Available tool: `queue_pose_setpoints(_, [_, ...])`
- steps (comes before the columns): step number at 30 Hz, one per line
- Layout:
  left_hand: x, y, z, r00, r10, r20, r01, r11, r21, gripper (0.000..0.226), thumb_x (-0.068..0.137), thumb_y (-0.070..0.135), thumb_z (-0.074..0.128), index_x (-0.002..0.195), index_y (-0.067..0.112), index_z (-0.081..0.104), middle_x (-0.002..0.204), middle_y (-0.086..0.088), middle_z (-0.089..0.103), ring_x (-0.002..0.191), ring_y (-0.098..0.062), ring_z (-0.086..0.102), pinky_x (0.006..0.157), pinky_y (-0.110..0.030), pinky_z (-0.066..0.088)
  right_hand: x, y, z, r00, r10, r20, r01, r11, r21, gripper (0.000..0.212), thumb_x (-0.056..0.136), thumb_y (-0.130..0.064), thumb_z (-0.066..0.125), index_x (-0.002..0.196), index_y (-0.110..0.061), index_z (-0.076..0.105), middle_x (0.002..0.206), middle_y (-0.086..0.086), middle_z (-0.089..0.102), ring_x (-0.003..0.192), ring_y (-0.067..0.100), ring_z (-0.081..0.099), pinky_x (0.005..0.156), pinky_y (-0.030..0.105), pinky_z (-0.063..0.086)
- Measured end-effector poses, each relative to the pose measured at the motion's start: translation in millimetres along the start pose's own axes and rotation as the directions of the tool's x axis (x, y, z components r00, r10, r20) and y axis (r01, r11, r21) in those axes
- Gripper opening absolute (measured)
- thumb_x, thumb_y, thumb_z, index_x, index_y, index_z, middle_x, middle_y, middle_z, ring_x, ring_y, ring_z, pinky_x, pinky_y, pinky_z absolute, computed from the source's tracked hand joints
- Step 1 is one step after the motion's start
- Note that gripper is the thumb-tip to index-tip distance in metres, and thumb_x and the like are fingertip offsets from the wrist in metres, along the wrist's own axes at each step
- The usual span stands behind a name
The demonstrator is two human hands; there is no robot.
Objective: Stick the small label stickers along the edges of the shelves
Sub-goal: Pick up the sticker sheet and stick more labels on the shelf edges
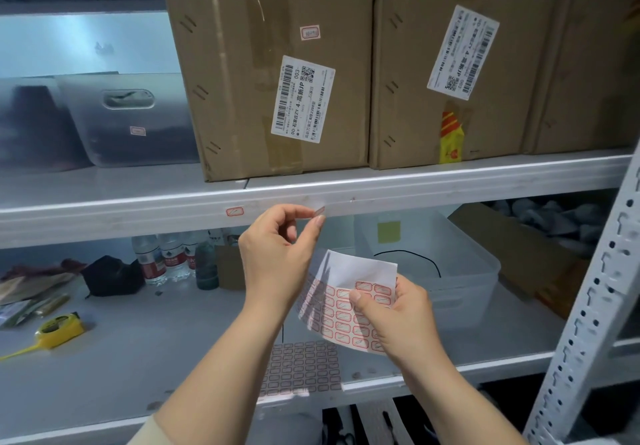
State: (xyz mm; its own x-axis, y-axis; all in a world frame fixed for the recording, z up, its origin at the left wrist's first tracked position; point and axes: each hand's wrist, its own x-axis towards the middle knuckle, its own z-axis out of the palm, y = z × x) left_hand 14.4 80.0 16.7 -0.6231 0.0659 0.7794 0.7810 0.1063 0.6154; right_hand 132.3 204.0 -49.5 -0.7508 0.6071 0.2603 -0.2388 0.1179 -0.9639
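Shelving fills the view, 2 bare hands raised before it. The left hand (277, 250) pinches 1 small sticker (319, 211) between thumb and forefinger, right at the front edge of the upper shelf (450, 188). I cannot tell whether the sticker touches the edge yet. That edge runs left to right across the view, and the sticker's long axis appears to tilt slightly against it. The left hand is plainly the nearer hand to the edge, wrist bent back, remaining fingers curled into the palm. 1 sticker already placed (234, 211) sits on the same edge, a little to the left. The right hand (394, 309) waits lower, thumb clamped on a curled sheet (346, 302) of red-bordered stickers, well below the edge. Another sheet (301, 368) lies flat on the lower shelf (121, 358). The coming move probably calls for levelling the sticker with the edge, then pressing it flat. 2 boxes (270, 81) stand on the upper shelf, just above the work.
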Motion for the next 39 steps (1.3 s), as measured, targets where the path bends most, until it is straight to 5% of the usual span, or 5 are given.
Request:
queue_pose_setpoints(9, [5, -5, 5, 0.997, -0.005, -0.08, 0.005, 1.0, 0.004, 0.009, 0.084, 0.041, 0.08, 0.08, 0.035, 0.074, 0.057, 0.013, 0.046, 0.055, -0.005, 0.045, 0.057, -0.025, 0.039, 6, 8, 1, 0.999, -0.003, 0.042, 0.003, 1.0, 0.003, 0.026, 0.072, -0.023, 0.076, 0.094, -0.036, 0.079, 0.091, -0.001, 0.083, 0.089, 0.023, 0.079, 0.084, 0.056, 0.063])
queue_pose_setpoints(33, [6, 1, 18, 0.981, -0.037, -0.189, 0.048, 0.997, 0.056, 0.009, 0.081, 0.037, 0.083, 0.083, 0.03, 0.077, 0.058, 0.009, 0.051, 0.058, -0.007, 0.052, 0.06, -0.026, 0.045, 18, 15, -1, 0.999, -0.012, 0.05, 0.011, 1.0, 0.011, 0.023, 0.071, -0.022, 0.076, 0.093, -0.03, 0.079, 0.091, 0.003, 0.083, 0.091, 0.03, 0.078, 0.085, 0.058, 0.062])
queue_pose_setpoints(39, [5, 1, 18, 0.976, -0.053, -0.211, 0.064, 0.997, 0.045, 0.017, 0.078, 0.041, 0.084, 0.083, 0.031, 0.071, 0.057, 0.01, 0.052, 0.056, -0.008, 0.051, 0.057, -0.026, 0.045, 16, 13, -2, 0.999, 0.005, 0.043, -0.005, 1.0, 0.0, 0.022, 0.084, -0.001, 0.079, 0.09, -0.022, 0.079, 0.09, 0.002, 0.083, 0.09, 0.029, 0.079, 0.084, 0.059, 0.062])
